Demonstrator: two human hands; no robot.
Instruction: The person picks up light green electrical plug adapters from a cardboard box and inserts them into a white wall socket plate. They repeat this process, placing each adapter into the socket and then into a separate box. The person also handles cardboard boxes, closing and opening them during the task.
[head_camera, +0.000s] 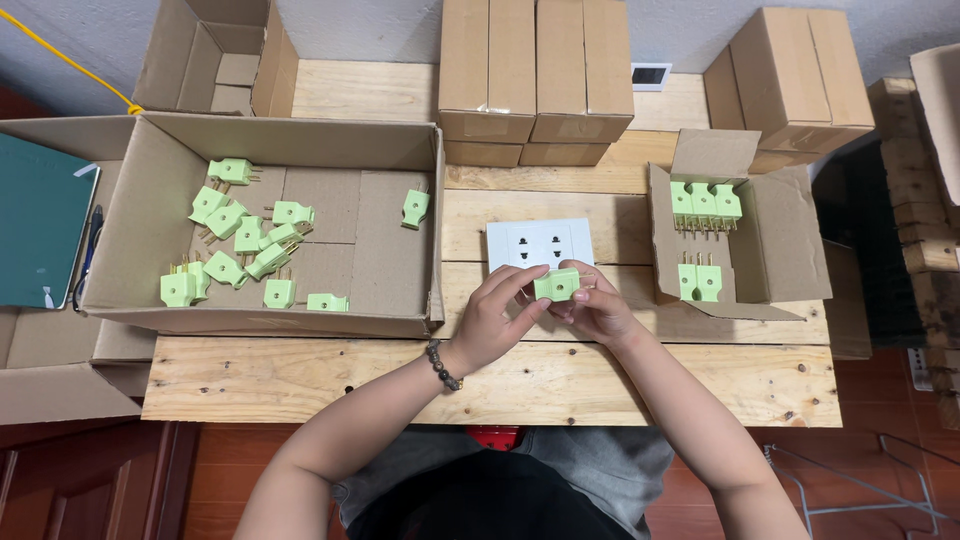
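The hands (545, 310) cover the near face of the green plug (556, 285) and the lower edge of the white socket plate (540, 245) behind it. Fingertips meet under the plug, so the grip there cannot be told. Far left of the hands, the teal book (40, 220) is cut by the frame edge. Far right, stacked wood (925, 200) runs out of view, as does a box flap (945, 100) above it

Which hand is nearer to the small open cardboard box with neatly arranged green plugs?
Right. The right hand is just left of the small open cardboard box; the left hand is farther left.
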